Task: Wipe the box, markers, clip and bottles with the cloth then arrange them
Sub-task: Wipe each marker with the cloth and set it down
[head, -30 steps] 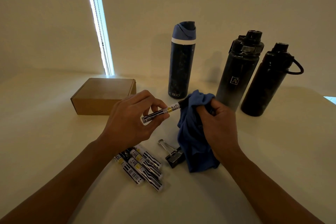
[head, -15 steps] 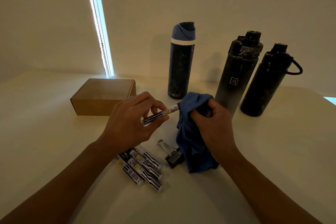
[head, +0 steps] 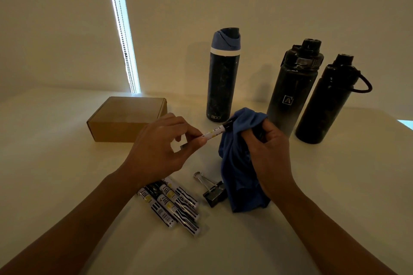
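Since a second ago the marker (head: pixel 215 132) has slid leftward, out of the cloth (head: pixel 240 158). Left hand (head: pixel 159 149) pinches its barrel; right hand (head: pixel 267 154) grips the cloth bunched at its cap, above the bench's (head: pixel 55 174) middle.

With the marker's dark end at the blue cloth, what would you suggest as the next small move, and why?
Probably draw the marker through the cloth, twisting it with the left hand. That hand pinches the white barrel, only the black cap end meets the cloth bunched in the right hand, and most of the barrel looks uncovered.
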`<action>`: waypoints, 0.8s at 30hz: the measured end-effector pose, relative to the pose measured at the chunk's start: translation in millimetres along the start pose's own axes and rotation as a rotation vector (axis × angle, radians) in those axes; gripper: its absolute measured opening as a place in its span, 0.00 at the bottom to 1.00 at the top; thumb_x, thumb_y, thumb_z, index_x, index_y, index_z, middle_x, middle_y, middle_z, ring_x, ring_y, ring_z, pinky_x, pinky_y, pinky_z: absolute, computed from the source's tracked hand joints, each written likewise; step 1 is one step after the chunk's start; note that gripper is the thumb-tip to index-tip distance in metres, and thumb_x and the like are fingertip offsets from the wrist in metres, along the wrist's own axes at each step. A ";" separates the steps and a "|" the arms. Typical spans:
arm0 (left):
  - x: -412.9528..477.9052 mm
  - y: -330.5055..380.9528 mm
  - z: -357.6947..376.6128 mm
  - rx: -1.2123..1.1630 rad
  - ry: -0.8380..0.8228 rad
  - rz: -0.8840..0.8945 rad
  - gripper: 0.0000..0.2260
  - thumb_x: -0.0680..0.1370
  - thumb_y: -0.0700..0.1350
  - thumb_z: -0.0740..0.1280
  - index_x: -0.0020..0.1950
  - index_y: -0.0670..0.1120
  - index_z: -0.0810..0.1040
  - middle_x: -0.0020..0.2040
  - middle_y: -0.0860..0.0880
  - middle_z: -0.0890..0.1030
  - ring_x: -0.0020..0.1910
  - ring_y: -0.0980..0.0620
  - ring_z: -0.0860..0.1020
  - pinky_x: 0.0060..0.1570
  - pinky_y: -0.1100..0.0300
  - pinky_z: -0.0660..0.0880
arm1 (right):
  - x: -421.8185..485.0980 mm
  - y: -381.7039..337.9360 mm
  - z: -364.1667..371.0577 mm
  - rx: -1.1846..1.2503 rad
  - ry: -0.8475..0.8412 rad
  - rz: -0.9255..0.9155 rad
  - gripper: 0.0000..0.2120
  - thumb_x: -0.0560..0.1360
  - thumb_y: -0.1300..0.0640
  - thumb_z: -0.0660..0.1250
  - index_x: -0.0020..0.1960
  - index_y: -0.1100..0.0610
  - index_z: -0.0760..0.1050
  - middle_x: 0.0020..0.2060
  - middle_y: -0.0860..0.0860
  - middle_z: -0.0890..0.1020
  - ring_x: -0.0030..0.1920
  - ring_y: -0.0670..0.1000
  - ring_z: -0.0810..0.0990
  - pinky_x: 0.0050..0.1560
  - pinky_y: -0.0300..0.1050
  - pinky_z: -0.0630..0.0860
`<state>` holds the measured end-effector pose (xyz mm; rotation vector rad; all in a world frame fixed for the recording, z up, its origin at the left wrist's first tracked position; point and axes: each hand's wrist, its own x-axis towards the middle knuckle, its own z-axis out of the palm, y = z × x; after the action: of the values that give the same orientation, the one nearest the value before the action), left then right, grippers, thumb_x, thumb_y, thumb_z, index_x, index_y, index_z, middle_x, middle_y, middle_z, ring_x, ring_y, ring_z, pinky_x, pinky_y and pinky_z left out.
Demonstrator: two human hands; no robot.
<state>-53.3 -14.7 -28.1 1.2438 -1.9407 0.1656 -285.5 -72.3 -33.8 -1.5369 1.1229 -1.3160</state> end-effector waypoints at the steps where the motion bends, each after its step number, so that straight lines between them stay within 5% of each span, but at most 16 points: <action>1: 0.0 -0.3 1.1 0.004 -0.003 0.012 0.08 0.80 0.56 0.73 0.53 0.54 0.86 0.43 0.60 0.80 0.42 0.56 0.75 0.39 0.54 0.75 | -0.4 1.3 1.3 -0.011 0.014 -0.021 0.13 0.79 0.58 0.68 0.63 0.58 0.76 0.54 0.54 0.83 0.53 0.51 0.82 0.55 0.50 0.81; 4: 0.0 -1.6 4.5 0.010 -0.022 0.042 0.09 0.79 0.56 0.73 0.53 0.53 0.85 0.45 0.58 0.81 0.42 0.55 0.76 0.41 0.52 0.76 | -3.2 1.3 2.2 -0.045 0.063 -0.089 0.11 0.77 0.56 0.71 0.58 0.56 0.78 0.48 0.47 0.83 0.46 0.43 0.83 0.50 0.45 0.83; 8: 1.7 0.3 3.5 0.015 0.009 0.036 0.10 0.78 0.57 0.74 0.53 0.53 0.85 0.45 0.59 0.81 0.42 0.55 0.75 0.43 0.51 0.75 | -2.6 0.1 -0.2 0.000 0.103 -0.093 0.06 0.79 0.54 0.68 0.54 0.53 0.81 0.41 0.47 0.84 0.43 0.49 0.84 0.45 0.48 0.84; 11: 1.5 3.9 2.4 0.050 0.037 0.046 0.10 0.78 0.57 0.74 0.52 0.52 0.85 0.44 0.58 0.80 0.41 0.56 0.74 0.44 0.51 0.75 | -0.6 2.8 1.8 0.053 0.037 -0.026 0.10 0.81 0.59 0.64 0.60 0.61 0.79 0.39 0.54 0.80 0.52 0.55 0.83 0.44 0.38 0.81; 13: 0.6 4.2 1.8 0.079 0.046 0.059 0.10 0.78 0.56 0.75 0.52 0.51 0.85 0.44 0.57 0.80 0.41 0.56 0.74 0.44 0.51 0.74 | -2.5 1.6 4.0 0.044 0.003 -0.040 0.10 0.79 0.59 0.67 0.60 0.58 0.78 0.40 0.50 0.81 0.53 0.49 0.83 0.41 0.32 0.78; 15: 0.9 3.8 1.3 0.111 0.060 0.074 0.10 0.78 0.55 0.75 0.52 0.51 0.85 0.45 0.56 0.81 0.42 0.56 0.74 0.45 0.51 0.74 | -4.2 -2.4 2.4 -0.010 0.039 -0.105 0.05 0.77 0.54 0.71 0.52 0.48 0.79 0.41 0.43 0.83 0.44 0.44 0.83 0.41 0.35 0.80; 18: 2.0 5.3 1.4 0.126 0.106 0.089 0.11 0.78 0.55 0.76 0.53 0.49 0.85 0.46 0.55 0.82 0.43 0.55 0.75 0.46 0.52 0.74 | -3.1 -4.9 -0.5 0.022 0.073 -0.123 0.02 0.78 0.52 0.69 0.50 0.49 0.80 0.37 0.46 0.82 0.38 0.48 0.82 0.40 0.40 0.81; 24: 2.8 5.6 2.7 0.130 0.151 0.083 0.12 0.78 0.56 0.75 0.54 0.48 0.85 0.47 0.55 0.81 0.44 0.56 0.74 0.45 0.53 0.74 | -3.1 -10.9 -0.9 0.003 0.024 -0.180 0.08 0.76 0.53 0.71 0.53 0.44 0.78 0.44 0.38 0.83 0.47 0.41 0.82 0.46 0.38 0.82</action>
<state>-59.8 -15.2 -26.3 1.1981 -1.8758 0.4228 -285.2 -66.3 -24.2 -1.6553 1.0153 -1.4584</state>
